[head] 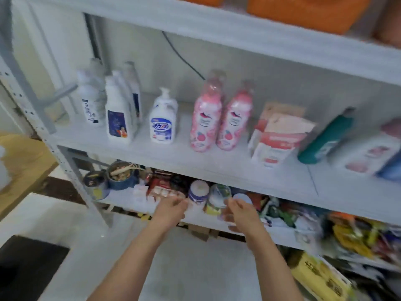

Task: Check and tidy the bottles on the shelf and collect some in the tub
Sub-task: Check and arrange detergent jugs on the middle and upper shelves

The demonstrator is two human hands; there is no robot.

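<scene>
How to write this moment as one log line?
left hand: open | right hand: open | both: at lower shelf | pink bottles: upright

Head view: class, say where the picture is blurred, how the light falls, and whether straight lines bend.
Head view: motion blur smears everything, worst at the right, where the teal bottle loses its edges; light is soft and even, without glare; the shelf board slants across the frame, barely bowed.

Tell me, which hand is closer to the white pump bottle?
Left. The left hand is almost straight below the white pump bottle; the right hand is below and further right.
</scene>
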